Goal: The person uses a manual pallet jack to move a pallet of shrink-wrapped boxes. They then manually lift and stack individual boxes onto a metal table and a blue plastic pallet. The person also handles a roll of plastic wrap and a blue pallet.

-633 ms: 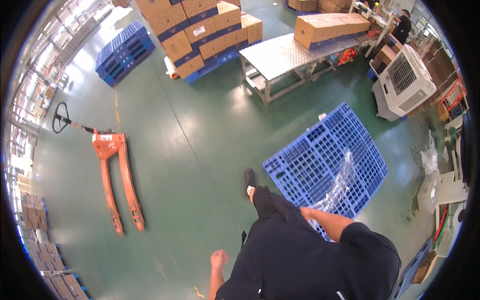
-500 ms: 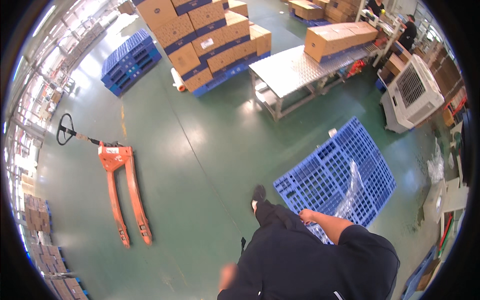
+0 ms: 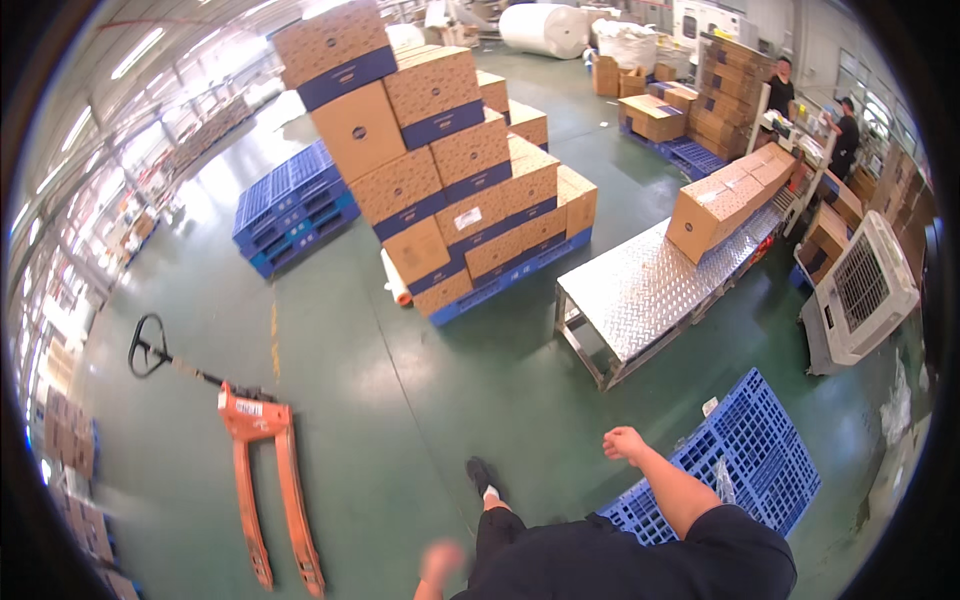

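My left hand hangs low at the bottom edge, smeared by motion, so its fingers cannot be made out. Out in front of my body, my right hand has its fingers curled in, and nothing shows in it. It is nearest to a blue plastic pallet on the floor at my right, apart from it. Crumpled clear plastic film lies on that pallet. My dark shoe steps forward on the green floor.
An orange pallet jack stands at left. Ahead, stacked cartons rest on a blue pallet, beside a pallet pile. A metal table bears cartons. At right stands an air cooler; two people work beyond.
The view has tilted up and moved forward. My right hand has swung forward from beside my thigh. The cartons, table and floor pallet sit lower in the picture.
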A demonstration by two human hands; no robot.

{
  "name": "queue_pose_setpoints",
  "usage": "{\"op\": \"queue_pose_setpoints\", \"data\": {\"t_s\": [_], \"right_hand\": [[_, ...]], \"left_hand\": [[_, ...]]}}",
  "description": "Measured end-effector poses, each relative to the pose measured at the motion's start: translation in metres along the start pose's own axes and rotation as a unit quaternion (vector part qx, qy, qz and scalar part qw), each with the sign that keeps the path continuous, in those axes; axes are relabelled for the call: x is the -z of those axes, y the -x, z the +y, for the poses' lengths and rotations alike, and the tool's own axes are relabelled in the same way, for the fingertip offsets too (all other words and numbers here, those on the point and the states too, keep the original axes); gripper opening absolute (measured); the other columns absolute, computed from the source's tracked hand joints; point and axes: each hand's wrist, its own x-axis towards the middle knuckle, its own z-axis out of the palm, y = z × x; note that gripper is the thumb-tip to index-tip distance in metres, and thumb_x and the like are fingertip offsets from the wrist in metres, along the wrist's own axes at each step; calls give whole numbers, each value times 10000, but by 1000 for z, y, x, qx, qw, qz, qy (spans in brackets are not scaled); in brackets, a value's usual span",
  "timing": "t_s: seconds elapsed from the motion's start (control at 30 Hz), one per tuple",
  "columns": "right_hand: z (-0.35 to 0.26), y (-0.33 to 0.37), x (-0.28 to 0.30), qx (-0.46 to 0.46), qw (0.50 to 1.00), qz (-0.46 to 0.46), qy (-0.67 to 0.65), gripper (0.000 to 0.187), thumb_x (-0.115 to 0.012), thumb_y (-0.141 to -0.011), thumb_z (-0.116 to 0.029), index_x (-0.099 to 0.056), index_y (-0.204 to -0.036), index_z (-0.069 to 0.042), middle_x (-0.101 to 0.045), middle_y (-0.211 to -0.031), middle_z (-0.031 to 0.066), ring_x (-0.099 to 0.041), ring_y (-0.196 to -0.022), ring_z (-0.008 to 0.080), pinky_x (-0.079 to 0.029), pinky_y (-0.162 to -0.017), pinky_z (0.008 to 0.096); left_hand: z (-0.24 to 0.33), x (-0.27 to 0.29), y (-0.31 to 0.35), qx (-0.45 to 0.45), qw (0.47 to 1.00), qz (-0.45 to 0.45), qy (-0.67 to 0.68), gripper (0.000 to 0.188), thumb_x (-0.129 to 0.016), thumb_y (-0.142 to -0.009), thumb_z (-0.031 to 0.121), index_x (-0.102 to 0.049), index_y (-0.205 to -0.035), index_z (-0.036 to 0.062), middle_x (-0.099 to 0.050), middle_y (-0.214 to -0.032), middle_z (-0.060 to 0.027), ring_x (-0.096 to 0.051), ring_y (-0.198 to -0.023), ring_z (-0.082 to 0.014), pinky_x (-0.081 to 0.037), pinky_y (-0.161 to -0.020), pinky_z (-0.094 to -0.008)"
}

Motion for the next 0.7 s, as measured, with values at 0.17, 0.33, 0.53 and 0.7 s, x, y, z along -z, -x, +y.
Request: {"op": "queue_pose_setpoints", "data": {"t_s": [0.17,0.33,0.53,0.7], "right_hand": [[39,-53,-2,-110,993,22,-28,220,-597,-943,-222,-619,-954,-4,-630,-786,117,-618,-636,225,-512,-529,368],[18,-52,-49,-273,957,61,81,250,-529,-962,-261,-588,-837,-53,-505,-623,60,-482,-489,198,-395,-432,343],[122,-141,-12,-119,722,-354,-582,199,-577,-935,-248,-663,-966,-71,-645,-762,71,-618,-631,227,-530,-583,395],[-140,-241,-133,-211,970,65,-104,178,-585,-919,-221,-681,-894,-73,-619,-740,57,-593,-622,206,-519,-579,395]], "left_hand": [[87,25,-164,-30,985,-139,-95,187,-542,-948,186,-605,-930,11,-644,-794,-112,-639,-667,-225,-536,-587,-334],[230,87,-315,-112,967,-122,-195,175,-587,-910,163,-638,-933,-3,-652,-803,-99,-644,-677,-199,-543,-594,-327],[476,2,-497,2,984,-109,-139,175,-587,-920,153,-633,-936,-15,-657,-806,-90,-620,-628,-160,-519,-557,-291],[569,18,-603,-19,982,-39,-182,202,-595,-919,170,-639,-960,-22,-662,-801,-90,-629,-675,-155,-525,-600,-291]]}}
